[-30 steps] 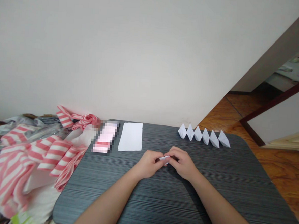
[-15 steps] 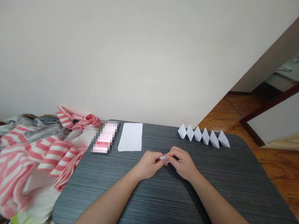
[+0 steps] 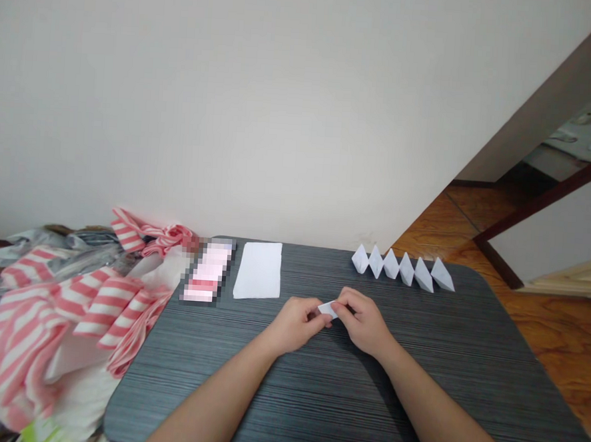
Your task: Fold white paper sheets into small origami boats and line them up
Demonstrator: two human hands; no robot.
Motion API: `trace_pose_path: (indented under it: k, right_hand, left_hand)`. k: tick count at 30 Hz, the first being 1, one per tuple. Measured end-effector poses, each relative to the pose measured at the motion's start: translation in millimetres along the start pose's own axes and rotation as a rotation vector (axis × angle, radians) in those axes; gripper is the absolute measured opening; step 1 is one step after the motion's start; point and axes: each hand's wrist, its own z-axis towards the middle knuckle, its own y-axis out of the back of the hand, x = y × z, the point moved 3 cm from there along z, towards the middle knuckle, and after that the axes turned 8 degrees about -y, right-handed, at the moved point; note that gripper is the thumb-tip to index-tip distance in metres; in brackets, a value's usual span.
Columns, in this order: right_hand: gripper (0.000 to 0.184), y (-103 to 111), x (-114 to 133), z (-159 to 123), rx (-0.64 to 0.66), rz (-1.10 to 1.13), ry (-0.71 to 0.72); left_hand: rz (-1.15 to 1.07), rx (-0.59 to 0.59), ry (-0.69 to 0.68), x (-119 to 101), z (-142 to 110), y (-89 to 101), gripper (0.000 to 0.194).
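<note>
At the far left I see a heap of pink-and-white striped cloth (image 3: 107,306) beside the dark, streaked worktop (image 3: 284,400). Near the worktop's left edge lies a slanted pink-and-white oblong (image 3: 208,271), too pixelated for me to tell what it is. Just right of that is a flat, blank rectangle of white paper (image 3: 260,271), beyond the left hand and nearer to it than to the right.

The left hand (image 3: 294,324) comes next, its thumb and fingers pinched on the left part of a small folded piece of white paper (image 3: 327,309). The relation I watch is here: the piece bridges both pinches, its visible strip running roughly sideways. Fingers cover its ends, so I cannot be sure of its long axis. Neither hand is nearer, since both touch it.

The right hand (image 3: 364,322) has its thumb and fingers clamped on the right part. Beyond it, farther right, six pointed, diamond-shaped pieces of folded white paper (image 3: 392,263) line up near the far edge, well apart from the fingers.
</note>
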Motion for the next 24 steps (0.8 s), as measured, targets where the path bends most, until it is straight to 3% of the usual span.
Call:
trace_pose_path:
  k: [7, 14, 24]
  right_hand:
    - [0.014, -1.4, -3.2, 1.7, 0.047, 0.044, -0.009]
    - [0.027, -3.4, -3.8, 1.2, 0.018, -0.030, -0.052]
    - [0.022, -2.3, -6.0, 2.0, 0.040, -0.022, -0.049]
  left_hand:
    - [-0.017, 0.012, 0.025, 0.4, -0.9, 2.1, 0.037]
    - [-0.021, 0.000, 0.053, 1.9, -0.3, 1.6, 0.037]
    - [-0.109, -0.060, 0.092, 5.1, 0.1, 0.4, 0.032]
